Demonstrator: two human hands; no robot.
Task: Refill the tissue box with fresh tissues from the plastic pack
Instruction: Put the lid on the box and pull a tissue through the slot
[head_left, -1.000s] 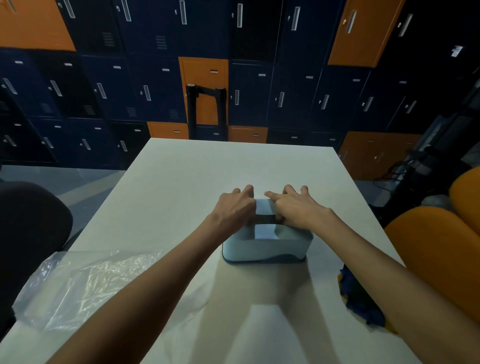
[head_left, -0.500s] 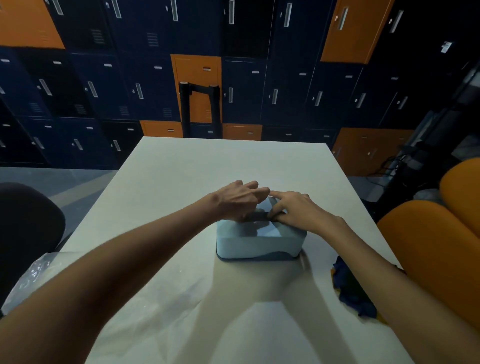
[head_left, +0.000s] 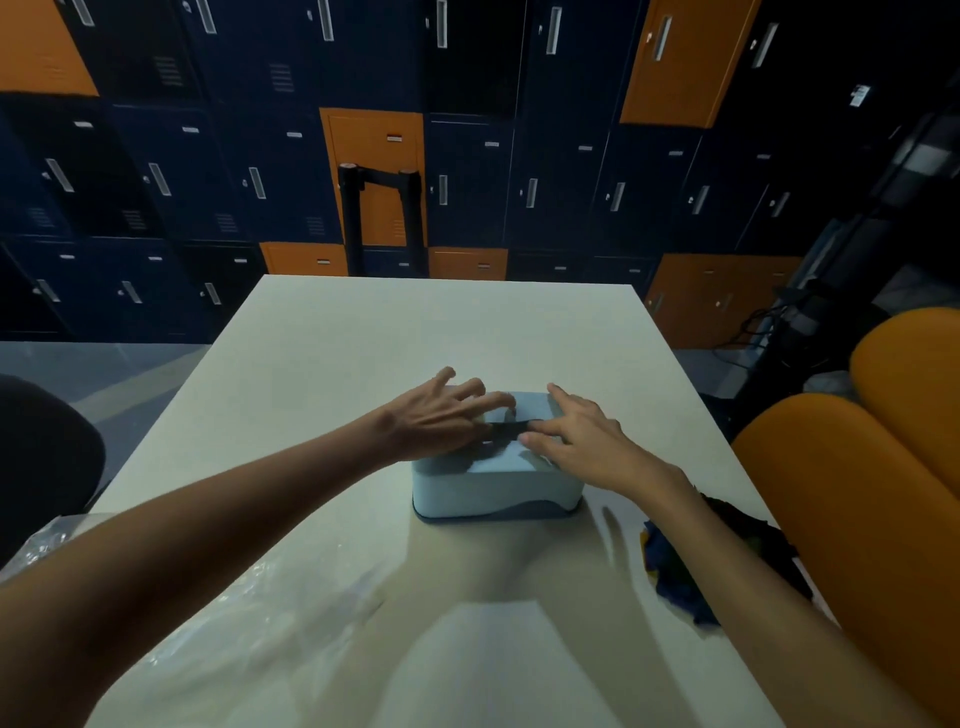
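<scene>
The tissue box (head_left: 498, 483) is set on the counter (head_left: 415, 332), near the middle and a bit toward the right edge. Both hands are laid on its top. The left hand (head_left: 436, 421) is spread over the left part of the lid, and the right hand (head_left: 576, 441) is laid over the right part. A dark slot (head_left: 511, 426) can be seen between them. No tissue can be seen poking out of it.

A change can be noticed. Half a second ago the left fingers were bunched up at the slot, and the right pointer finger was poked at it. Now the fingers of both hands are stretched out and pressed on the lid. So the grip of each hand is wide open and nothing is held in it. The box is only touched and pushed down. The box itself has not been moved.

The plastic pack (head_left: 270, 618) is left by the near left corner of the counter. It looks flat and see-through, and no stack of tissues can be made out in it. From this it is guessed that the fresh tissues are already inside the box and the lid is being pushed shut. If so, the task is nearly done. Maybe a first tissue is yet to be pulled up through the slot. A dark blue cloth (head_left: 691, 582) is left at the right edge, untouched.
</scene>
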